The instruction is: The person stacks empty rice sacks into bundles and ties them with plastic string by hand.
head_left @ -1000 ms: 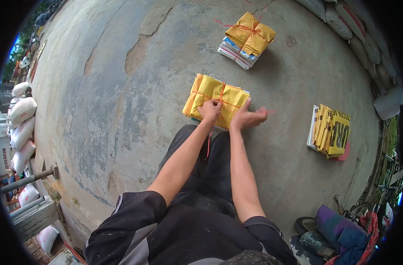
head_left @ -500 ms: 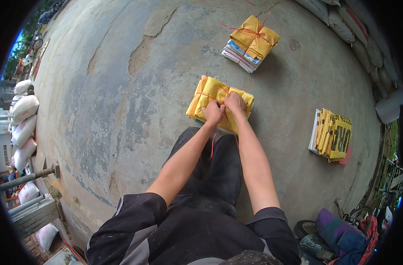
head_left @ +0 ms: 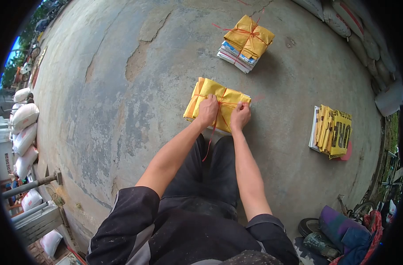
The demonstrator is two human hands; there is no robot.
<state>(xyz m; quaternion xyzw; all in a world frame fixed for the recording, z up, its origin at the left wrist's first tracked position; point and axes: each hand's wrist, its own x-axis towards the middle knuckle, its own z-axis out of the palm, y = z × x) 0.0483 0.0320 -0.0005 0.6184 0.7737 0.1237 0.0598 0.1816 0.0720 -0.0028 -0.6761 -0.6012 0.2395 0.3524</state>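
Note:
A bundle of folded yellow sacks (head_left: 231, 94) lies on the concrete in front of my knees, bound crosswise with thin red string (head_left: 219, 103). My left hand (head_left: 207, 111) is closed on the string at the left of the crossing, its fingers partly hidden. Over the bundle's right side my right hand (head_left: 240, 115) is closed in a pinch on the string, which runs from the crossing toward it. One loose length of string dangles off the bundle's front edge between my legs.
Beyond is another tied bundle (head_left: 250, 39), yellow on top with white sacks below. A folded stack of yellow printed sacks (head_left: 336, 132) lies at the right. Filled white sacks (head_left: 25, 115) line the left; more sacks (head_left: 360, 42) line the upper right. Cracked concrete floor (head_left: 100, 110) spreads around.
My hands have moved apart from the middle of the bundle, the right one toward its right edge and nearer to me. The red string now shows drawn between them.

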